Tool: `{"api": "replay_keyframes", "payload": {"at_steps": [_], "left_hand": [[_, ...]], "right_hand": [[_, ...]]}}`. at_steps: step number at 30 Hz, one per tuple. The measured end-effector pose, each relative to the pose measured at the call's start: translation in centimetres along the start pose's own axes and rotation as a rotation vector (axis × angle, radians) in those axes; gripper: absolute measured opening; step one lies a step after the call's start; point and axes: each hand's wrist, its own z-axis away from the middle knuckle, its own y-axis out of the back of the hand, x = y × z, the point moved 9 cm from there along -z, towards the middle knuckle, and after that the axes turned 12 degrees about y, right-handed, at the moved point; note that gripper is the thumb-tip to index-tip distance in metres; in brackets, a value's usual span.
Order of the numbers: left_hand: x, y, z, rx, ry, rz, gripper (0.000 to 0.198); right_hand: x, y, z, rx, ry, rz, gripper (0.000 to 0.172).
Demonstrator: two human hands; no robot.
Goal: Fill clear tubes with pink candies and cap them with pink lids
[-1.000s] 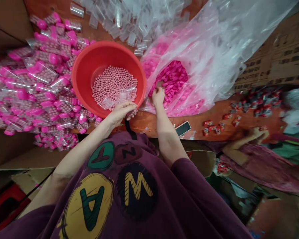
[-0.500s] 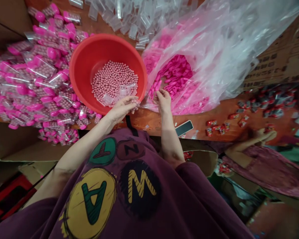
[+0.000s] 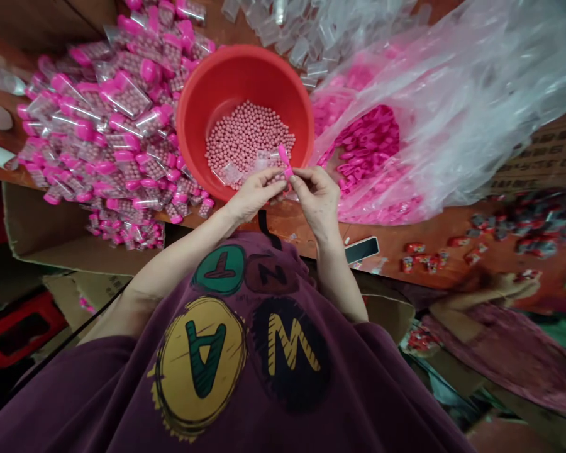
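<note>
My left hand (image 3: 255,195) and my right hand (image 3: 315,196) meet over the near rim of a red plastic basin (image 3: 245,69). Their fingertips pinch a small pink plastic cap (image 3: 285,162), and whatever lies under it is hidden by my fingers. Inside the basin lies a heap of pale pink beads (image 3: 248,141), with a few small clear pieces on top. To the left sits a large pile of clear tubes with pink caps (image 3: 127,138). To the right, an open plastic bag holds loose pink caps (image 3: 368,148).
Empty clear tubes (image 3: 306,38) lie beyond the basin on a wooden tabletop (image 3: 396,251), with a phone (image 3: 361,250) near its edge. At right, a co-worker's hand (image 3: 514,286) is near scattered red-and-grey packets (image 3: 532,236). Cardboard boxes (image 3: 70,251) stand below the table edge.
My right hand has moved left from the bag of caps to meet my left hand, and a pink cap now shows between them. The whole view has shifted, with the table moving right.
</note>
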Motion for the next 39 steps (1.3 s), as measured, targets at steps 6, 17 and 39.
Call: {"api": "replay_keyframes", "payload": {"at_steps": [6,17,39], "left_hand": [[1.4,-0.1,0.9,0.005,-0.092,-0.025,0.007],[1.8,-0.3,4.2,-0.141,0.117,-0.159,0.020],[1.3,2.1,2.5,0.196,0.007,-0.020,0.011]], "right_hand": [[-3.6,-1.6,0.4,-0.079,0.168,0.197,0.030],[0.0,-3.4,-1.2,-0.167,-0.250,-0.303,0.064],[-1.4,-5.9,0.8,-0.404,0.152,0.184,0.073]]}}
